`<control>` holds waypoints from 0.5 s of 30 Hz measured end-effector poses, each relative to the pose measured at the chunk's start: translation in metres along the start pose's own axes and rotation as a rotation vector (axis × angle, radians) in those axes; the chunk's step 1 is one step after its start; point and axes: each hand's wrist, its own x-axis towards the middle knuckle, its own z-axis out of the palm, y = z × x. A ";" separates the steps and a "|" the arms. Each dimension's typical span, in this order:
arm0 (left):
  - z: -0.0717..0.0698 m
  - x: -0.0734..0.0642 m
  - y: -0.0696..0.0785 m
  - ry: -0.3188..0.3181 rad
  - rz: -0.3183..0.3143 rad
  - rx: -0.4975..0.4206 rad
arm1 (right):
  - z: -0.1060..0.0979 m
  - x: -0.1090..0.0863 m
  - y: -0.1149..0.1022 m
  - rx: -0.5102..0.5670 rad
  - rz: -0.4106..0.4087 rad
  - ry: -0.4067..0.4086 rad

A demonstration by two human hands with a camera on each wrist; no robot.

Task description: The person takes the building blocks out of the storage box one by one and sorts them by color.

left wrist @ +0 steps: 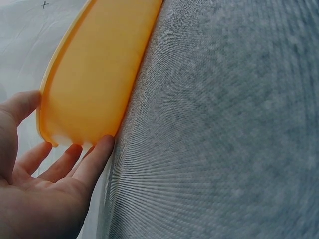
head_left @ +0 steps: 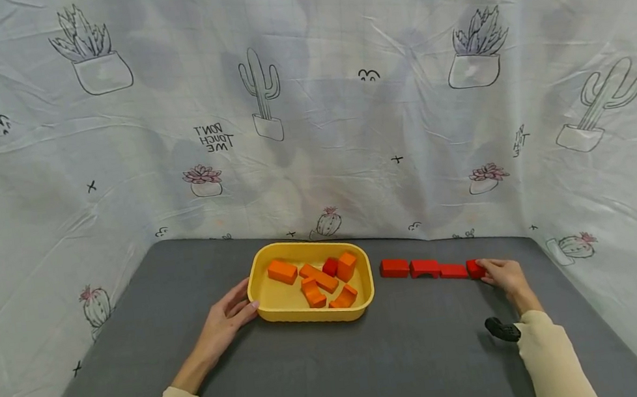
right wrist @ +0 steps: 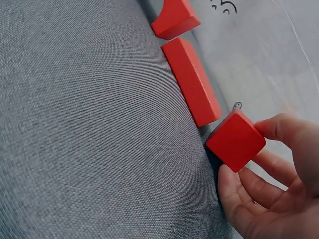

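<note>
At the left end of a yellow tray (head_left: 308, 315), my left hand (head_left: 227, 319) holds the end, thumb at the rim and bent fingertips along the wall, as the left wrist view shows. Several orange blocks (head_left: 282, 272) and a red block (head_left: 330, 266) lie in the tray. Off to the right, my right hand (head_left: 504, 277) pinches a red cube-like block (right wrist: 236, 140) between thumb and fingers. That block is at the right end of a row, beside a flat red block (right wrist: 192, 82). It sits turned at an angle to its neighbour.
Farther left in the row are a red arched block (head_left: 424, 268) and a red rectangular block (head_left: 394, 268). Everything rests on a grey table (head_left: 338, 366). A white printed cloth (head_left: 334, 125) stands behind the table and along both sides.
</note>
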 end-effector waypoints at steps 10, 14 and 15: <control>0.000 0.000 -0.001 0.006 0.001 0.009 | 0.008 -0.004 0.001 -0.268 -0.105 0.128; 0.000 0.000 0.000 0.006 -0.005 0.008 | 0.009 -0.006 0.003 -0.313 -0.124 0.166; 0.001 0.000 0.000 0.004 -0.006 0.006 | 0.009 -0.006 0.003 -0.308 -0.124 0.162</control>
